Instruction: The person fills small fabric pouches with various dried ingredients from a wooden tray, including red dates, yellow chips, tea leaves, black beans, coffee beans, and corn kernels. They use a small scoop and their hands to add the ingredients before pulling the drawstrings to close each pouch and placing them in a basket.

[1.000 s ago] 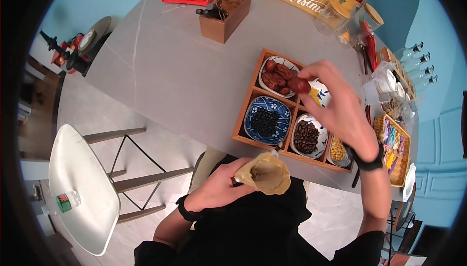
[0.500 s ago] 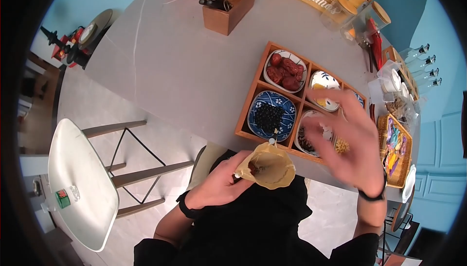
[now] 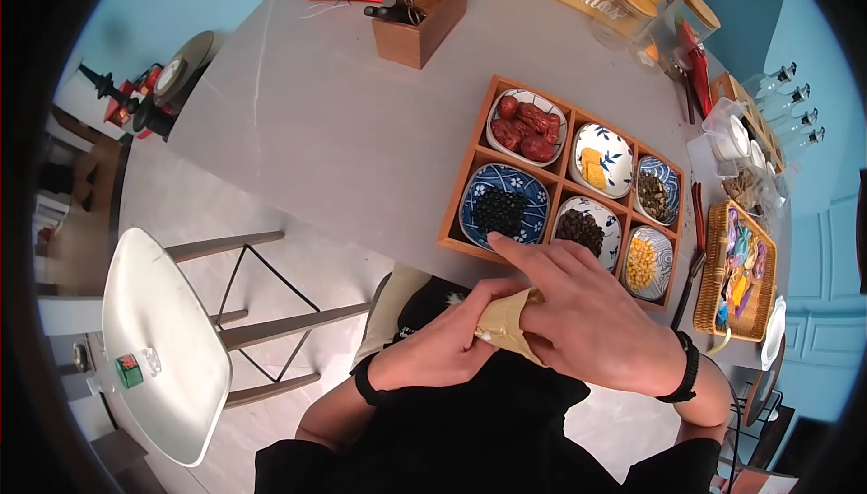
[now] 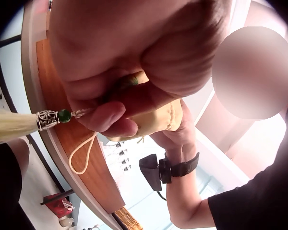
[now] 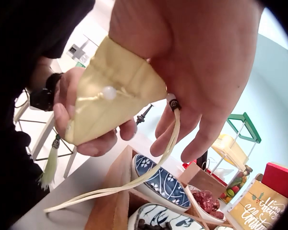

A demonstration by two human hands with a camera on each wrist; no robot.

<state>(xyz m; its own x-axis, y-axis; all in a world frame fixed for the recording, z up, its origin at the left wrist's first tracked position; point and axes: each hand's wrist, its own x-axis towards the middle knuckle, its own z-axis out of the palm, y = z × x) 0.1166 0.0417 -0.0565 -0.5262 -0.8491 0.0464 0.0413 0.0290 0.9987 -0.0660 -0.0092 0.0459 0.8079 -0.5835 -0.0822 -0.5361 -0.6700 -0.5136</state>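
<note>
My left hand point(image 3: 433, 340) grips a pale yellow drawstring pouch point(image 3: 502, 324) in front of the body. The right hand point(image 3: 598, 321) is at the pouch's mouth, thumb and index finger reaching inside, where their tips are hidden. Its other fingers extend loosely past the fabric in the right wrist view. The cloth is spread flat there, with a small white bead point(image 5: 109, 92) on it. A cord loop point(image 5: 127, 186) hangs from the drawstring. In the left wrist view, a pale tassel point(image 4: 12, 128) with a silver cap and green bead point(image 4: 64, 116) dangles beside the left fingers.
Just beyond the hands stands a divided wooden tray point(image 3: 465, 178) holding small dishes of red dates point(image 3: 527, 129), black beans point(image 3: 499, 212), yellow kernels point(image 3: 639, 262) and other dried goods. A wicker basket point(image 3: 766, 300) lies to the right. Farther back is a wooden box point(image 3: 424, 29).
A second ago my right hand held a red date over the tray. Half a second ago it was blurred above the dishes, without a visible date. It has since moved to the pouch's mouth.
</note>
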